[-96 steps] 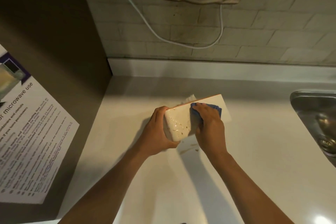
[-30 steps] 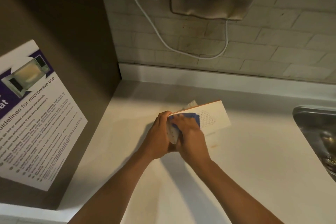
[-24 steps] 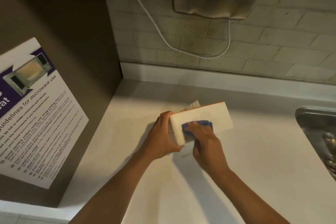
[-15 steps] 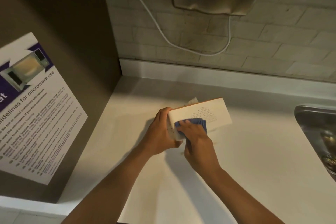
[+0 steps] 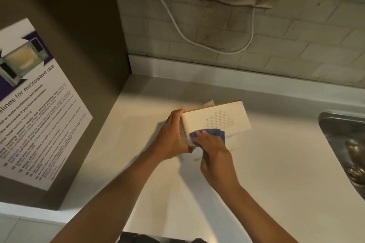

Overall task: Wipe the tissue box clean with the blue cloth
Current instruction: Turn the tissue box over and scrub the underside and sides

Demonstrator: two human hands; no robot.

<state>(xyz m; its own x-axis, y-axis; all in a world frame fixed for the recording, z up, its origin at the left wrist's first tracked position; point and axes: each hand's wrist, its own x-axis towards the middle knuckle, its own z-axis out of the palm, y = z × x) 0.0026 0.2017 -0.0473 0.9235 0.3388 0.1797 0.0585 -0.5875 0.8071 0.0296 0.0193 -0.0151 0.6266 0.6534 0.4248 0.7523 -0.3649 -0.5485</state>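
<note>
Fingers [image 5: 199,137] of the right hand [image 5: 215,152] curl over the blue cloth [image 5: 217,134], pressing it against the lower edge of the tissue box [image 5: 215,120]. Wrapped round the box's near end, the left hand [image 5: 171,136] holds it tilted over the counter [image 5: 276,173]. Its broad pale face looks clean, so wiping seems well along; specks on the end panel and brown smears beneath remain.

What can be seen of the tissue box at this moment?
The tissue box is a cream, cardboard-looking oblong with an orange top edge and a dotted patch on its broad face. A tissue tip shows behind it. It is tilted on the counter. The left hand grips its near end; the right hand presses the blue cloth against its lower edge.
</note>
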